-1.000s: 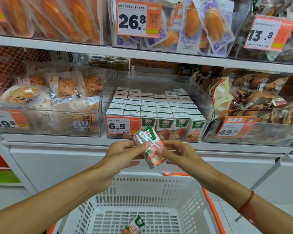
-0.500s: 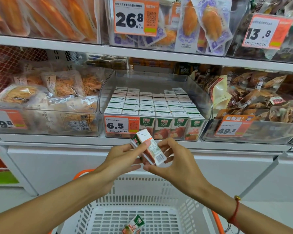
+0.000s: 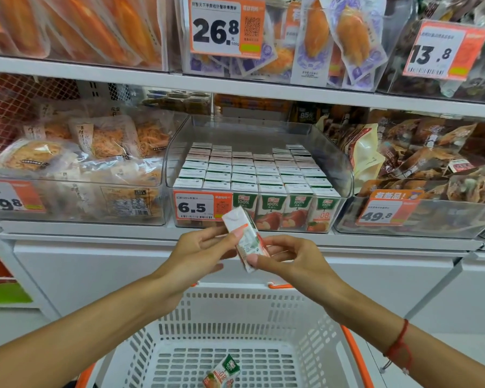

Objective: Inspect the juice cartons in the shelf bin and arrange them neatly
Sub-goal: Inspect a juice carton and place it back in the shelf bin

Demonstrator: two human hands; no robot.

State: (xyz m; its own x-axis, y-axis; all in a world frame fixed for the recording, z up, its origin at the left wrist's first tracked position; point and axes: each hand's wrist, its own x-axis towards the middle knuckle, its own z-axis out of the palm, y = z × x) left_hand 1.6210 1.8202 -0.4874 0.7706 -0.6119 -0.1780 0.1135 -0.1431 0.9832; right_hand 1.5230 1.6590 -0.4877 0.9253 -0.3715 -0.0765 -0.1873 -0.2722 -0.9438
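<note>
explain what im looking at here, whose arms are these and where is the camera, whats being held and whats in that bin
There is no machine here: a person wears a wide-angle camera on the head, looking forward and down, so both arms reach in from the bottom of the picture. The left hand and the right hand pinch one small juice carton between them, tilted, in front of a shop shelf. Behind it a clear shelf bin holds rows of the same cartons standing upright, with a 6.5 price tag on its front. Below the hands is a white shopping basket with orange handles; another carton lies on its floor. Bins of packaged snacks stand on either side and on the shelf above.
</note>
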